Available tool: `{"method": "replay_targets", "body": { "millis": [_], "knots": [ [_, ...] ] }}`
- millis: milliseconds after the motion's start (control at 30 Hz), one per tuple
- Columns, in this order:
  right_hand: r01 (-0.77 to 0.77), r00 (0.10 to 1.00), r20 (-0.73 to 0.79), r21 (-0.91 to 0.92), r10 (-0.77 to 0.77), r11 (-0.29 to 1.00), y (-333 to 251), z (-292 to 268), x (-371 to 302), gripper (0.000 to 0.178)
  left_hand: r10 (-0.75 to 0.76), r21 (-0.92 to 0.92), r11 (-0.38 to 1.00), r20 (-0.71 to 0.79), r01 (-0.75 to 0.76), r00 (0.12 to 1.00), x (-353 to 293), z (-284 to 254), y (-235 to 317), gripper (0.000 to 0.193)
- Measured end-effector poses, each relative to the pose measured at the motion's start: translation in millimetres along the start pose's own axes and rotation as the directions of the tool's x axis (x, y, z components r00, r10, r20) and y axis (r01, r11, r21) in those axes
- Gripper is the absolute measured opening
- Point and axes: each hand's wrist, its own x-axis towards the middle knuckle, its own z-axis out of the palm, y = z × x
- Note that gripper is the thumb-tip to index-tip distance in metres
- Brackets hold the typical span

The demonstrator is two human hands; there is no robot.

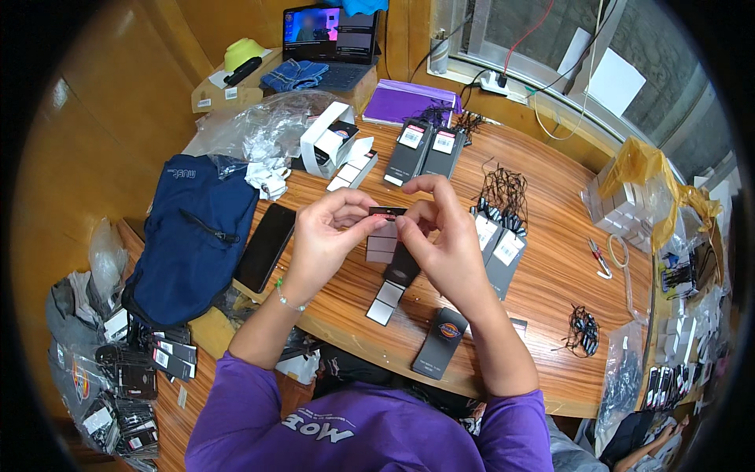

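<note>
Over the near middle of the wooden table, my left hand (326, 236) and my right hand (444, 232) pinch a small black tag (387, 212) between thumbs and fingers. Beneath it a strip of pale labels (382, 245) shows, partly behind the fingers; whether it is joined to the tag I cannot tell. A black piece (402, 266) lies lower, next to my right thumb, with a strip of white labels (384, 302) below it. One black hang tag (440, 343) with a coloured logo lies near the front edge, left of my right forearm.
Stacked black hang tags (425, 149) with cords lie beyond my hands; more tags (503, 256) lie right. A black phone (266, 248) and blue bag (193, 236) are left. A laptop (330, 35) stands at the back. Black cords (582, 330) and snips (600, 259) lie right.
</note>
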Motion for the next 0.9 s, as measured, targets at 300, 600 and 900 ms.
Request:
{"method": "replay_targets", "body": {
  "millis": [300,600,900],
  "knots": [
    [0.046,0.998,-0.05,-0.057,-0.049,0.997,-1,5,0,0.027,0.191,0.188,0.964,0.008,-0.189,0.982,-9,2,20,0.014],
    [0.083,0.996,-0.027,0.013,-0.083,0.996,4,11,-2,0.026,0.333,0.292,0.896,0.056,-0.334,0.941,-8,1,20,0.01],
    [0.074,0.997,-0.012,0.05,-0.073,0.996,10,9,0,0.027,0.344,0.279,0.895,0.062,-0.347,0.937,-9,2,21,0.01]
  ]
}}
